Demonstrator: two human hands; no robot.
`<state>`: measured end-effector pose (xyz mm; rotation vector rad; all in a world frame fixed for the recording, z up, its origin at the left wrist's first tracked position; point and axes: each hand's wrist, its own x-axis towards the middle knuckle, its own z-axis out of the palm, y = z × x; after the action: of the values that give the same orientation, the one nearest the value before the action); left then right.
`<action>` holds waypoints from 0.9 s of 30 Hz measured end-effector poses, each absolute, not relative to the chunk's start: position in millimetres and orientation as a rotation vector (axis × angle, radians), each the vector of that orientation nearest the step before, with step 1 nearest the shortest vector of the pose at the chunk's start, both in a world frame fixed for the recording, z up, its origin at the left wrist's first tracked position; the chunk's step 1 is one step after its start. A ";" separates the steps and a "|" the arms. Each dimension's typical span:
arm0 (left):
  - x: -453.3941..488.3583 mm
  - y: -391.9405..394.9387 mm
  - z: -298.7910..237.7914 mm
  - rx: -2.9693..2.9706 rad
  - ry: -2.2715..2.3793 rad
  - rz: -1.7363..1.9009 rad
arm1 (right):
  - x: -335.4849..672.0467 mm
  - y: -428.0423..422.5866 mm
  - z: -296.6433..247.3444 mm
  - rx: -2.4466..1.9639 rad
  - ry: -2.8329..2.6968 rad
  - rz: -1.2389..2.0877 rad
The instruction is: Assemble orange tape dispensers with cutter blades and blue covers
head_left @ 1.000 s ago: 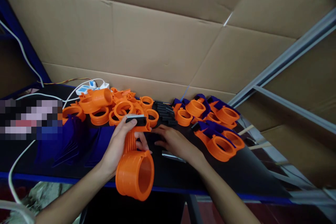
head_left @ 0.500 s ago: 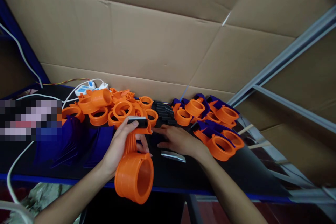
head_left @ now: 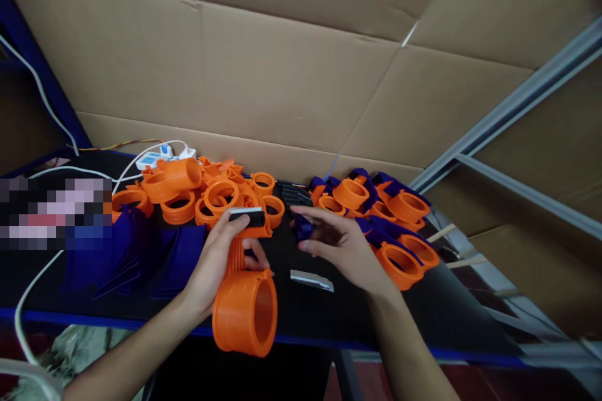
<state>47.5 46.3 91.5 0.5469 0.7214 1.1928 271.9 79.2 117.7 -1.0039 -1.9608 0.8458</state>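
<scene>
My left hand [head_left: 210, 263] is closed around the ribbed neck of an orange plastic part with a wide ring [head_left: 230, 319] hanging at its lower end. Its thumb presses on a black strip with pale bristles [head_left: 255, 219] at the top of that part. To the right, my right hand [head_left: 352, 247] pinches a small dark blue plastic piece [head_left: 302, 227] between thumb and fingers, just above the black tabletop. A gap separates the two hands. Below the right hand lies a flat silver tool [head_left: 311, 280], perhaps a utility knife.
Loose orange ring parts [head_left: 221, 193] are heaped at the back. Dark blue sheets [head_left: 179, 263] stand left of my left hand. Black strips [head_left: 294, 193] lie at the back centre. Orange-and-blue assemblies [head_left: 399, 263] sit at the right. A white power strip [head_left: 153, 160] and cables lie back left.
My right hand has risen from the tabletop and turned, and a small dark blue piece now shows in its fingers. The left hand keeps its hold, with the orange part shifted slightly.
</scene>
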 end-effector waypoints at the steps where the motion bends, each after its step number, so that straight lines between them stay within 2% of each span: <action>1: 49.4 46.6 89.9 0.566 0.740 1.181 | 268.6 74.9 119.2 -0.988 -1.951 0.819; 6: 56.7 45.5 83.8 0.647 0.762 1.115 | 251.9 65.4 120.1 -0.972 -2.036 0.608; 14: 54.6 44.4 84.7 0.765 0.794 1.086 | 249.6 64.2 115.4 -0.896 -2.130 0.486; 27: 54.6 44.3 79.6 1.018 0.862 1.119 | 250.4 60.6 111.3 -0.889 -2.088 0.496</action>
<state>54.6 44.3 79.6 1.0177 0.8623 1.1188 250.4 60.6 111.3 -0.8886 -2.0882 0.4956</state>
